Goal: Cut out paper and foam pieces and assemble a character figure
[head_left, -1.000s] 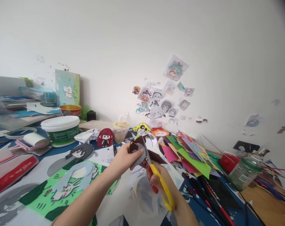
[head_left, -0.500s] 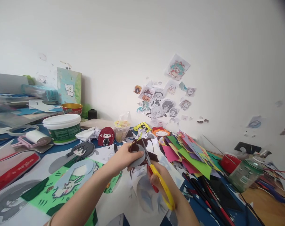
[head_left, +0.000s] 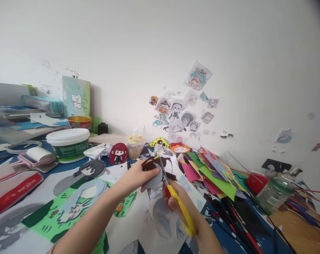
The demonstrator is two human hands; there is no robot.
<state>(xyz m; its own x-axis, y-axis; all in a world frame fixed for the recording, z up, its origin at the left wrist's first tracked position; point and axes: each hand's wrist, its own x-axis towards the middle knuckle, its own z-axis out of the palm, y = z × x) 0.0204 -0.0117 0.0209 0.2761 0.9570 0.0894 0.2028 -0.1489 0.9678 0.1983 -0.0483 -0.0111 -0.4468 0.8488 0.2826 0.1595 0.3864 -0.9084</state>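
Between my two hands, above the white paper on the table, is a grey and dark brown paper cutout (head_left: 154, 181). My left hand (head_left: 140, 175) pinches it, thumb lying across the grey part. My right hand (head_left: 179, 197) grips yellow and red scissors (head_left: 181, 208) by the handles. Their metal blades point up and away, lying at the right edge of the cutout; whether they touch the paper is hard to make out. Under the hands lies a sheet with a pale grey round shape (head_left: 162, 218). Dark brown paper (head_left: 162, 164) shows just behind the blades.
On the left are a white-lidded green tub (head_left: 70, 144), a pink-framed roller (head_left: 38, 157) and a green painted sheet (head_left: 51, 218). Coloured paper (head_left: 210, 173) is stacked to the right, near black pens (head_left: 236, 222) and a glass jar (head_left: 275, 194). Drawings (head_left: 179, 113) cover the wall.
The view has shifted slightly to the right. My left hand and the cutout have turned a little, and the scissor handles look closer together.
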